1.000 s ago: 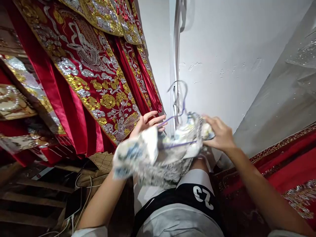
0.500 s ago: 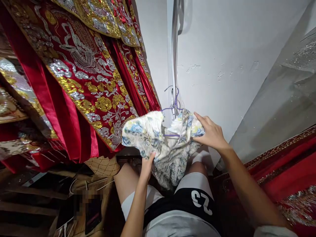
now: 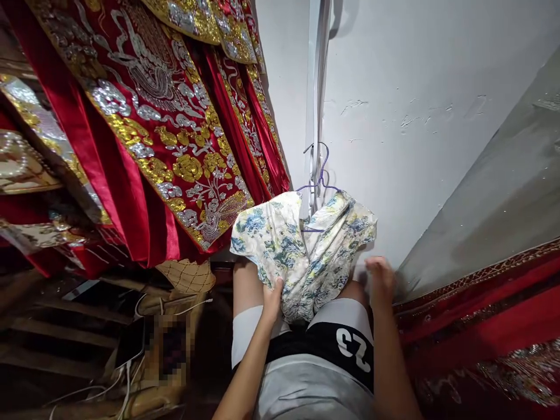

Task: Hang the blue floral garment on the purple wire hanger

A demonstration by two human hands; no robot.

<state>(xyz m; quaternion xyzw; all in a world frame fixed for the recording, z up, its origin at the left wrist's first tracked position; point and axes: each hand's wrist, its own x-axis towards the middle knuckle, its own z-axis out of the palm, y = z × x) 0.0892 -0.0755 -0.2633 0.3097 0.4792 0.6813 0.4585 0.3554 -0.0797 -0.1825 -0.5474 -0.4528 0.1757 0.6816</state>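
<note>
A white blouse [image 3: 280, 233] with a blue and yellow floral print hangs on a thin purple hanger [image 3: 324, 169], in front of my thighs. Its neckline faces up, and both short sleeves spread outward. My left hand [image 3: 273, 297] is closed on the blouse's left side, thumb on top and the other fingers hidden behind the cloth. Just right of the blouse, below its right sleeve, my right hand [image 3: 381, 277] is apart from the cloth. Motion blurs its fingers, and I see nothing held in it.
Red costumes with gold and silver embroidery [image 3: 188, 169] hang at the left. A white wall [image 3: 415, 70] with a vertical metal post [image 3: 315, 87] stands ahead. Lower left, a wooden slatted surface holds a phone-like device [image 3: 131, 341] and cables. Red fabric [image 3: 481, 315] lies at the right.
My right hand has let go of the right sleeve and dropped down toward me. The blouse now hangs flatter and more spread, still in my left hand. The view has shifted slightly.
</note>
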